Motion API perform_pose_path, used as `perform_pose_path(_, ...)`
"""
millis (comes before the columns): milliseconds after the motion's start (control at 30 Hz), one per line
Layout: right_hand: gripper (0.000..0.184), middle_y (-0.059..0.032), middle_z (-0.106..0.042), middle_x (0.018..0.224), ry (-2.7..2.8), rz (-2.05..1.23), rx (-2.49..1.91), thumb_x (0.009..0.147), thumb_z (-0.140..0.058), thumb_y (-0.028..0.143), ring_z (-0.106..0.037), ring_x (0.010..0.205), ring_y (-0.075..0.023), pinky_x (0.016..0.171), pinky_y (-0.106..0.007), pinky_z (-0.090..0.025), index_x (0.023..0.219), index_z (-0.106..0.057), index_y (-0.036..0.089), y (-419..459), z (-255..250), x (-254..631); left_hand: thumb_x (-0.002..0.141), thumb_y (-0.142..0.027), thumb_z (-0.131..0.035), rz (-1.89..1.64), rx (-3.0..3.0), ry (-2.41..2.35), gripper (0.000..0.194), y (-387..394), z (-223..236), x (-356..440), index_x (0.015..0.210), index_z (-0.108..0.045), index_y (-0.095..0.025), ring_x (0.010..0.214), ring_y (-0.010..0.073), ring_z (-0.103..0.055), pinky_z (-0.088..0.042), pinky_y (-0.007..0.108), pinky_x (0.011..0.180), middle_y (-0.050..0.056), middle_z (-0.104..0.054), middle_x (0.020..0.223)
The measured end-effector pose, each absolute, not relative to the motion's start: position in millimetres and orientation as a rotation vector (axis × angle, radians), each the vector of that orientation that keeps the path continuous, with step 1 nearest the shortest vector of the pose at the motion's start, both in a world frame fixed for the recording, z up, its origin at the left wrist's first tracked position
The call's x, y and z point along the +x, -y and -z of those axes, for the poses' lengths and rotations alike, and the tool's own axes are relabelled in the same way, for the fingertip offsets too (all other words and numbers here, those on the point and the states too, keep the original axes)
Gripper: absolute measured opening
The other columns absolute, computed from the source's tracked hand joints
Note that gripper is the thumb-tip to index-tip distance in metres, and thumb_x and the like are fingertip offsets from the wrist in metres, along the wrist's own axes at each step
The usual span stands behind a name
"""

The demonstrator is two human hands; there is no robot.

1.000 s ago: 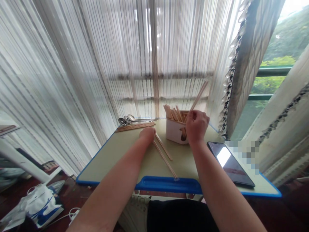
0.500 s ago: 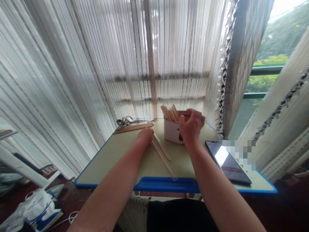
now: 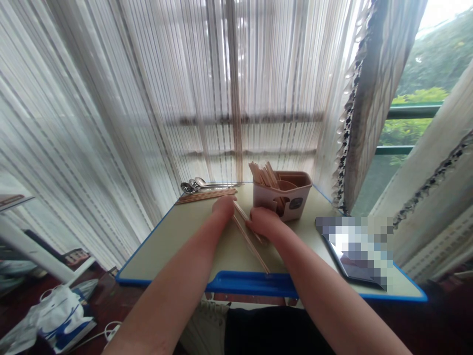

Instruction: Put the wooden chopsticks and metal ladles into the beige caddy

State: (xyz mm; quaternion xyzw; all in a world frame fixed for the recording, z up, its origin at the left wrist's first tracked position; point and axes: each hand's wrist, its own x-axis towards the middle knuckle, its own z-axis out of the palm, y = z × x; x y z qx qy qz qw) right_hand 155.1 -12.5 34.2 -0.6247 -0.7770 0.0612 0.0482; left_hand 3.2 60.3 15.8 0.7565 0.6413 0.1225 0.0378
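My left hand (image 3: 223, 207) is closed around the upper ends of some wooden chopsticks (image 3: 249, 244), which slant down to the right over the table. My right hand (image 3: 264, 222) has its fingers curled at the upper of these sticks, partway along; its fingertips are partly hidden. Just behind it stands a pinkish utensil holder (image 3: 303, 197) with a cut-out front, a dark label and a divider inside. More chopsticks (image 3: 269, 173) lean upright in its left compartment. Beyond my left hand several chopsticks (image 3: 207, 195) lie in a row, beside metal slotted spoons (image 3: 194, 185).
The pale table (image 3: 162, 246) has a blue edge and a blue tray ledge (image 3: 254, 282) at the front. A tablet-like device (image 3: 354, 261), partly pixelated, lies at the right. Curtains (image 3: 207, 88) hang behind. A white bag (image 3: 61, 315) is on the floor at left.
My right hand has left the holder's rim and come down toward me, to the chopsticks. My left hand stays on the chopsticks, nearly unmoved. The holder's front now shows more.
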Motion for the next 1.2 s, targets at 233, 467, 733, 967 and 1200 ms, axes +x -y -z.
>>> perform_pose_path(233, 0.037, -0.0161, -0.068, 0.092, 2.387, -0.231, -1.913, 0.071, -0.056, 0.039, -0.065, 0.082, -0.0266, 0.065, -0.031, -0.047, 0.095, -0.069, 0.013, 12.7, -37.3, 162.0, 0.079, -0.011, -0.046, -0.412, 2.317, -2.002, 0.046, -59.2, -13.2, 4.3, 0.123, -0.052, -0.019, 0.108, 0.0200, -0.056, -0.043, 0.030, 0.092, 0.013, -0.060, 0.117)
perform_pose_path(467, 0.026, -0.0080, -0.069, 0.078, 2.126, -0.121, -1.711, 0.076, -0.049, 0.035, -0.062, 0.073, -0.0181, 0.062, -0.024, -0.040, 0.076, -0.068, 0.017, 16.9, -66.6, 176.8, 0.080, -0.009, -0.044, -0.496, 2.249, -2.034, 0.051, -56.9, -15.3, 5.3, 0.130, -0.044, -0.019, 0.107, 0.0197, -0.057, -0.044, 0.029, 0.090, 0.012, -0.060, 0.119)
perform_pose_path(733, 0.030, -0.0066, -0.062, 0.079, 1.403, 0.174, -1.262, 0.085, -0.037, 0.036, -0.056, 0.073, -0.0162, 0.072, -0.025, -0.041, 0.093, -0.058, 0.016, 34.7, -76.9, 188.3, 0.085, -0.011, -0.038, -0.696, 2.441, -1.709, 0.040, -45.2, -21.0, 21.1, 0.124, -0.048, -0.016, 0.102, 0.0154, -0.058, -0.042, 0.026, 0.092, 0.009, -0.063, 0.110)
perform_pose_path(967, 0.027, -0.0081, -0.054, 0.084, 1.003, 0.263, -1.130, 0.091, -0.029, 0.036, -0.051, 0.079, -0.0184, 0.074, -0.030, -0.040, 0.092, -0.047, 0.017, 26.3, -79.0, 202.2, 0.086, -0.016, -0.038, -0.750, 2.587, -1.509, 0.043, -35.9, -20.3, 31.2, 0.127, -0.042, -0.023, 0.092, 0.0146, -0.059, -0.046, 0.026, 0.084, 0.004, -0.063, 0.106)
perform_pose_path(1200, 0.023, -0.0077, -0.058, 0.087, 1.141, 0.336, -1.409, 0.084, -0.042, 0.032, -0.047, 0.086, -0.0211, 0.081, -0.036, -0.034, 0.085, -0.059, 0.018, 12.0, -78.1, 208.7, 0.083, -0.016, -0.042, -0.800, 2.617, -1.452, 0.044, -37.8, -17.4, 30.0, 0.126, -0.042, -0.021, 0.085, 0.0140, -0.060, -0.047, 0.026, 0.079, 0.004, -0.064, 0.103)
